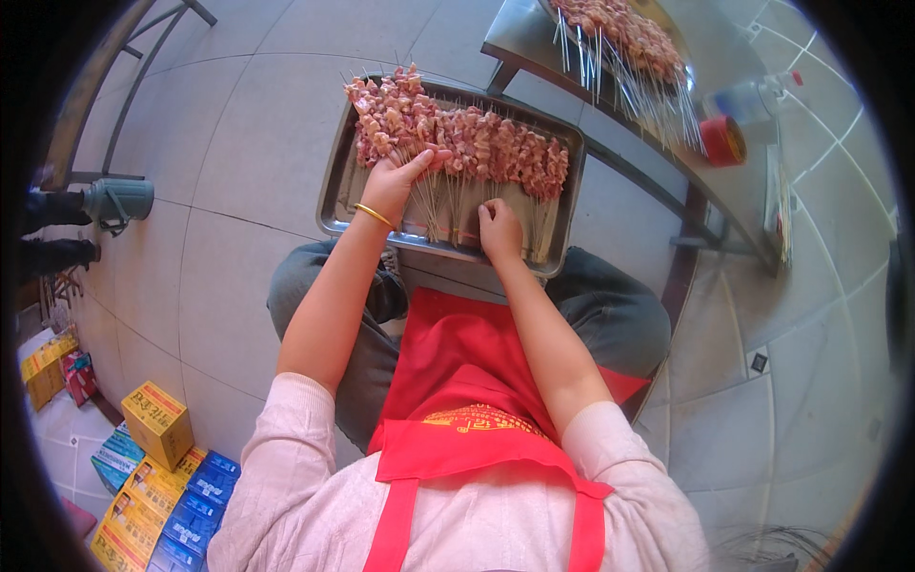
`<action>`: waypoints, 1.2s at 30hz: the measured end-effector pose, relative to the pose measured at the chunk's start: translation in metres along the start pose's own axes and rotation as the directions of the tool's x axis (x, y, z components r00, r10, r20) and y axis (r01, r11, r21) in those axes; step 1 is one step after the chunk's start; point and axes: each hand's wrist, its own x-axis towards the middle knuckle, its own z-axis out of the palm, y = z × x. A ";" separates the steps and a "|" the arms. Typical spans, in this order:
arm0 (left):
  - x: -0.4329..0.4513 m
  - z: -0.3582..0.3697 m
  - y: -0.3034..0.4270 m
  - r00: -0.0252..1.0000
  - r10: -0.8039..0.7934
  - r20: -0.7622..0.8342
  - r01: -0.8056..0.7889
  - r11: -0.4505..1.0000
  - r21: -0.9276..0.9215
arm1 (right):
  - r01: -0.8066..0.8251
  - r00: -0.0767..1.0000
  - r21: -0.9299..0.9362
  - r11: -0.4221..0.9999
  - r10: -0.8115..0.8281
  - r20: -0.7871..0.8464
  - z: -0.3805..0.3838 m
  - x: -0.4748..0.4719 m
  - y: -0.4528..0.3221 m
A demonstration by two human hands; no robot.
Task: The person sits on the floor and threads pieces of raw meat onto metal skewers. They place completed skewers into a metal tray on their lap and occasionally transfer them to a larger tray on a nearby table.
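Observation:
A metal tray [447,247] in front of me holds a row of raw meat skewers [493,146], their bare sticks pointing towards me. At the tray's left side, my left hand [392,182] grips a bunch of skewers [392,118] just below the meat, thumb lying across the sticks. That bunch rises above the tray's far rim. My right hand [502,230] is over the near part of the tray, fingertips pinched on thin sticks below the middle of the row. How many sticks it holds is hidden by the fingers.
On a metal table [529,36] at the upper right lie more meat skewers [629,36], a red roll [722,141] and a clear plastic bottle [743,100]. Stacked boxes [157,493] are at the lower left. A grey-green bucket-like container [121,204] stands by another person's legs [57,214].

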 end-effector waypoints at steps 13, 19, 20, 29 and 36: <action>-0.011 0.017 -0.029 0.996 0.046 0.076 -0.051 0.996 0.069 | 0.146 0.981 0.524 0.839 -0.054 -0.185 -0.042 -0.031 -0.065; -0.018 0.031 -0.037 0.987 0.087 0.135 -0.099 0.991 0.087 | 0.287 0.954 0.464 0.838 -0.204 -0.222 -0.043 -0.032 -0.101; -0.018 0.032 -0.036 0.986 0.082 0.144 -0.091 0.994 0.058 | 0.285 0.954 0.471 0.835 -0.197 -0.227 -0.043 -0.034 -0.102; -0.022 0.046 -0.029 0.984 0.179 0.001 -0.178 0.979 0.103 | -0.114 0.964 0.939 0.323 0.266 0.026 -0.036 -0.034 -0.101; -0.014 0.047 -0.023 0.985 0.169 0.032 -0.172 0.980 0.098 | -0.137 0.974 0.863 0.486 0.223 0.029 -0.049 -0.023 -0.106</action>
